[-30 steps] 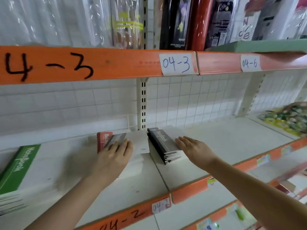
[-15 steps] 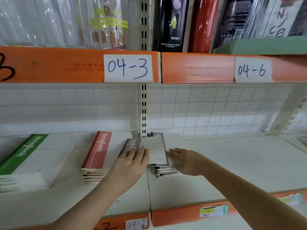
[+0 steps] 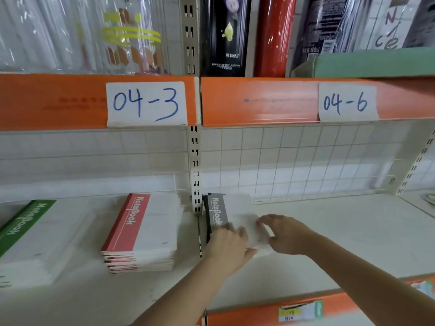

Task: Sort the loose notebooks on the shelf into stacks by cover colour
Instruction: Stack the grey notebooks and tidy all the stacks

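White shelf (image 3: pixel 329 231), grey stack (image 3: pixel 217 214) seen right of post, long axis running front-to-back. Both hands laid flat on top cover: left hand (image 3: pixel 229 243) nearest spine, right hand (image 3: pixel 286 234) beside it, nothing gripped. Red stack (image 3: pixel 141 231) parked left.

- I see a pale shelf (image 3: pixel 329 236) running the full width, with an orange front edge and a white grid panel along its back edge.
- At the shelf's left end lies a green notebook stack (image 3: pixel 35 236), its cover banded green and lettered "NoteBook".
- Nearer the middle, just left of the slotted upright post (image 3: pixel 195 175) at the back edge, I see a red notebook stack (image 3: pixel 143 231).
- Just right of that post lies a grey notebook stack (image 3: pixel 226 215), close to the back edge; hands cover its near part.
- At the far right end, something round is cut off by the frame; I cannot tell what.
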`<state>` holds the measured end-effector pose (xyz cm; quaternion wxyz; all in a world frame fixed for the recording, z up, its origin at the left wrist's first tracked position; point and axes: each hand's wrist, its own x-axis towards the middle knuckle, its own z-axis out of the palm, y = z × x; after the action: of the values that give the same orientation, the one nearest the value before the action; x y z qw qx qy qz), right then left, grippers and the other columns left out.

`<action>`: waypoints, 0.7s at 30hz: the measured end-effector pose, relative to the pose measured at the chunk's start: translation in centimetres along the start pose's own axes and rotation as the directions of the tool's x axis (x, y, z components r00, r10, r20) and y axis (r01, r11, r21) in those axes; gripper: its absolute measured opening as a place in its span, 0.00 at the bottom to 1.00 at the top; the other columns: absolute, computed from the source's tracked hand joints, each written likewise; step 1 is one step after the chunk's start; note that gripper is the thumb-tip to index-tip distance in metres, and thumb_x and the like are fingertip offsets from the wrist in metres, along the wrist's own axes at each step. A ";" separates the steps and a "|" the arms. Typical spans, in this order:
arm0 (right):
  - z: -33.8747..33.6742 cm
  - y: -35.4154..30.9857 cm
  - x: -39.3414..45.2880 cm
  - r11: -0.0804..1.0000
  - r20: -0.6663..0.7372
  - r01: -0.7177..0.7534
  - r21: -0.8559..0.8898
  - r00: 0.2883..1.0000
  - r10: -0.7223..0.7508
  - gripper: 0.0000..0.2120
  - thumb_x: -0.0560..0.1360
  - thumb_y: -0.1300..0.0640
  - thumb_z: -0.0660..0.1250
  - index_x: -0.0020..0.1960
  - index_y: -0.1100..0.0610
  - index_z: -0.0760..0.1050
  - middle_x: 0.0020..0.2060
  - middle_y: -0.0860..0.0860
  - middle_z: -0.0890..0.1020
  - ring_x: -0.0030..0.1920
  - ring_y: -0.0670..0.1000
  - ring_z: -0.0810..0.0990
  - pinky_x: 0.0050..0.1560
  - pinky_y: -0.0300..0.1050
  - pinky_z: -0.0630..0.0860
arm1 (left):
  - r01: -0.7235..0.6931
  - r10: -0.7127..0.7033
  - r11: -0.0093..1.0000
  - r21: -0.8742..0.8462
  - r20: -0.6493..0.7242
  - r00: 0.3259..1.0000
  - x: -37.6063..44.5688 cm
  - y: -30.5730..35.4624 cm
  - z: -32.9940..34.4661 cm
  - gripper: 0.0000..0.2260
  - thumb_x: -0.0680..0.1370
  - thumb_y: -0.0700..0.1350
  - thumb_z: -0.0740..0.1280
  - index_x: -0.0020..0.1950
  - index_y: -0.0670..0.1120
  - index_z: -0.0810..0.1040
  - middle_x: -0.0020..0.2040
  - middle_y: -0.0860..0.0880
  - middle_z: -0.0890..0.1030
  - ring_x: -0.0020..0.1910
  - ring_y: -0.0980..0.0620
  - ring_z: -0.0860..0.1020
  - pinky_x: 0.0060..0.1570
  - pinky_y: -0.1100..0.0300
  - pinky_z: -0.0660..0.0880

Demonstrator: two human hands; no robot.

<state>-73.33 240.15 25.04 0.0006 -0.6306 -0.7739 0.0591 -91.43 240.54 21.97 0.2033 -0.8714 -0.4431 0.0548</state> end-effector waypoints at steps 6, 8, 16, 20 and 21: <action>0.5 -1.2 0.7 0.997 0.042 0.072 0.037 0.996 -0.074 0.34 0.70 0.48 0.65 0.74 0.51 0.60 0.68 0.46 0.69 0.63 0.51 0.72 0.58 0.42 0.71 | 0.005 -0.004 1.000 -0.017 0.019 1.000 1.2 -1.1 -0.1 0.31 0.81 0.64 0.47 0.73 0.42 0.63 0.62 0.37 0.73 0.54 0.42 0.77 0.34 0.55 0.61; 0.7 -1.4 1.1 0.996 0.048 0.068 0.051 0.996 -0.070 0.35 0.70 0.48 0.65 0.75 0.50 0.58 0.71 0.45 0.65 0.65 0.51 0.71 0.59 0.43 0.71 | -0.014 0.014 0.998 -0.066 0.001 1.000 1.3 -0.8 0.4 0.30 0.81 0.63 0.50 0.74 0.43 0.62 0.65 0.39 0.72 0.55 0.40 0.77 0.41 0.52 0.65; 0.5 -2.4 1.9 0.999 0.149 0.021 0.029 0.989 -0.025 0.40 0.76 0.46 0.65 0.78 0.57 0.46 0.77 0.48 0.49 0.72 0.55 0.63 0.69 0.45 0.63 | 0.021 -0.022 0.994 -0.110 -0.010 1.000 -0.6 -4.1 2.2 0.33 0.79 0.64 0.57 0.76 0.44 0.58 0.75 0.40 0.61 0.70 0.37 0.64 0.64 0.45 0.65; 0.5 -2.6 1.8 1.000 0.133 0.018 -0.006 0.991 -0.017 0.39 0.75 0.45 0.64 0.78 0.54 0.48 0.77 0.47 0.52 0.70 0.55 0.66 0.67 0.46 0.66 | 0.045 -0.039 0.987 -0.151 0.044 0.998 -0.8 -4.0 2.2 0.34 0.79 0.65 0.55 0.78 0.46 0.54 0.78 0.41 0.55 0.74 0.36 0.57 0.68 0.45 0.61; 0.4 -2.7 1.7 0.999 0.133 0.024 -0.029 0.991 -0.020 0.38 0.75 0.46 0.64 0.78 0.53 0.49 0.77 0.47 0.53 0.70 0.55 0.66 0.67 0.45 0.65 | 0.050 -0.044 0.987 -0.150 0.040 0.998 -0.9 -4.0 2.1 0.34 0.79 0.65 0.55 0.78 0.46 0.53 0.78 0.41 0.55 0.73 0.37 0.58 0.67 0.45 0.61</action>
<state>-76.34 241.27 24.71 -0.0599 -0.6166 -0.7799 0.0894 -95.59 242.53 21.60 0.1297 -0.8725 -0.4699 0.0321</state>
